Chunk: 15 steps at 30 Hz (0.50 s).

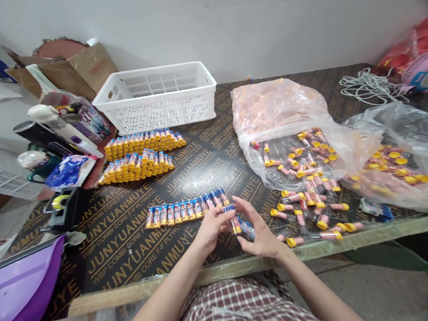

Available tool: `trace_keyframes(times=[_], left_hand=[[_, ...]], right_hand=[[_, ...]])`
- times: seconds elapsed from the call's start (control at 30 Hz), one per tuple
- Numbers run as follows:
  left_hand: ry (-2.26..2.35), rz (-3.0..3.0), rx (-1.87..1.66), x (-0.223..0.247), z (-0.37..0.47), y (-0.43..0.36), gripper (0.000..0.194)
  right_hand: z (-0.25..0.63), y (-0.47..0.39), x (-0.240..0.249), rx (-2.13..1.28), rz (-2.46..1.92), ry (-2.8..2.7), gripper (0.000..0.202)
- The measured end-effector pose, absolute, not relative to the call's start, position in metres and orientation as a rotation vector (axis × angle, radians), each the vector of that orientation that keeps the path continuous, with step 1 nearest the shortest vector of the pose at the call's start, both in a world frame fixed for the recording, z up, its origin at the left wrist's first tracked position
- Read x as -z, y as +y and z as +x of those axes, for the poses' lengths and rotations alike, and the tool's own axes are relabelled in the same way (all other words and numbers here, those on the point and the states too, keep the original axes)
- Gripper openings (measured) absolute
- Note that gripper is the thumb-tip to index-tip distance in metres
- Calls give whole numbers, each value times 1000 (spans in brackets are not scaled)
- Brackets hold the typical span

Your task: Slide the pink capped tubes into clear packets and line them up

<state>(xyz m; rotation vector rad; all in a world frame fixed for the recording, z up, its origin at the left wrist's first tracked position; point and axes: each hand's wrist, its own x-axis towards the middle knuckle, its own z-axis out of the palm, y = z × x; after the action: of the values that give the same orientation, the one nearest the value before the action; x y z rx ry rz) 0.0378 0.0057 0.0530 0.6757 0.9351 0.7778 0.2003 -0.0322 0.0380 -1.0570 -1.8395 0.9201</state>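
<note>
My left hand (212,229) pinches a small tube (234,222) with a pink-and-yellow body and a blue top, just above the table's near side. Close by on its right, my right hand (258,231) is curved with thumb and fingers apart around the tube; whether its fingertips touch the tube is unclear. Partly hidden behind the right hand lie blue wrappers (246,229). A row of blue-labelled tubes (177,213) with yellow ends runs leftward from my hands. Loose tubes (313,192) with pink labels and yellow caps are scattered to the right.
Stacked labelled tubes (137,167) stand before a white plastic basket (159,110). Clear plastic bags (279,107) of tubes occupy the right. A tape dispenser (61,210) and purple dustpan-like object (25,296) are at left. White cord (370,86) lies far right.
</note>
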Motion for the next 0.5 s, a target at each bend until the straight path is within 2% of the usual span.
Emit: trace_keyframes(times=[0.1, 0.2, 0.4, 0.5], left_hand=[[1116, 836, -862, -45, 34, 33, 34], [1435, 1151, -873, -32, 33, 64, 29], [1721, 1639, -692, -26, 43, 81, 36], [1770, 1734, -589, -37, 47, 71, 43]], right_hand=[[204, -20, -28, -983, -1155, -1714, 90], [201, 0, -13, -1179, -1303, -1453, 76], [190, 25, 0, -1388, -1399, -1332, 72], [195, 22, 9, -1263, -1468, -1367, 69]])
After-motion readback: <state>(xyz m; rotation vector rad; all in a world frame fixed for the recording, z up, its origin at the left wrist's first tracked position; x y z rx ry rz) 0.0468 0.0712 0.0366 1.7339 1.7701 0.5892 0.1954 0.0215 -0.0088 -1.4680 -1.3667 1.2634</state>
